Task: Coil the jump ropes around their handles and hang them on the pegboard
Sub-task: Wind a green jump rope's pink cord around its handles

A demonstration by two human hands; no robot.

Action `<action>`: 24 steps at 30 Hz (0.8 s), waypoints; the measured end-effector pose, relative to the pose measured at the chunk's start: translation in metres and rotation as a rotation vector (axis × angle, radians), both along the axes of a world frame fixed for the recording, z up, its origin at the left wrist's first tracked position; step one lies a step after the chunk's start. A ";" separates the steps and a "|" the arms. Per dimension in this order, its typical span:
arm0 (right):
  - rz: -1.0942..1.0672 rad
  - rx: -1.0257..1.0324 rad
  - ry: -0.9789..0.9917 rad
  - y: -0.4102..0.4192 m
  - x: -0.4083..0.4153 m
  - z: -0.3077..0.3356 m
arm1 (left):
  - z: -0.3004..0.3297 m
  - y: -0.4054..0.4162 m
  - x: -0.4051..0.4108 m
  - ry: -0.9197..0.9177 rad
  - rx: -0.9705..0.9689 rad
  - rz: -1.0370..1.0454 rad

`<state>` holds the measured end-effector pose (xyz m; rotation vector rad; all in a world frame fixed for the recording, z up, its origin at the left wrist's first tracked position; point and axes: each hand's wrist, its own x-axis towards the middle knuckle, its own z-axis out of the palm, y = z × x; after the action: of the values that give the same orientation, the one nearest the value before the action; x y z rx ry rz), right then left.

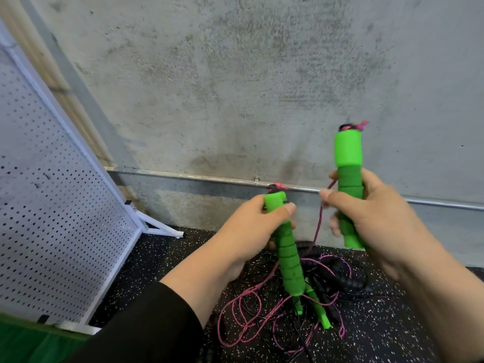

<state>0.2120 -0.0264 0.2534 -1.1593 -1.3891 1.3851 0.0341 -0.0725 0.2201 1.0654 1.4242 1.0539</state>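
My left hand grips the upper part of a green foam jump-rope handle that points down and slightly right. My right hand grips a second green handle, held upright and higher. A pink cord hangs from the right handle down to a loose tangle of pink and black ropes on the floor. Two more green handles lie in that tangle. The white pegboard stands tilted at the left; no rope is seen on it.
A concrete wall with a metal rail runs along the back. The floor is black speckled rubber. A thick black coiled rope lies behind the tangle. The pegboard's white foot juts onto the floor; a green mat shows at bottom left.
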 end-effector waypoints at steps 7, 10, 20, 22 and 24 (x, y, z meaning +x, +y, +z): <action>0.230 0.012 -0.210 -0.011 0.004 -0.006 | 0.010 0.001 0.008 -0.397 -0.036 0.105; 0.227 0.032 -0.187 -0.016 0.001 -0.010 | 0.011 0.002 0.010 -0.432 -0.013 0.124; 0.342 -0.168 -0.067 -0.027 -0.007 -0.016 | 0.012 0.002 0.016 -0.505 0.023 0.171; 0.378 -0.152 -0.087 -0.027 -0.006 -0.015 | 0.014 0.003 0.014 -0.541 0.022 0.185; 0.449 -0.210 -0.058 -0.026 -0.005 -0.011 | 0.015 0.005 0.009 -0.583 0.013 0.185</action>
<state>0.2075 -0.0522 0.2423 -1.0632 -1.6443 1.8603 0.0431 -0.0673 0.2346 0.5667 1.0481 1.3714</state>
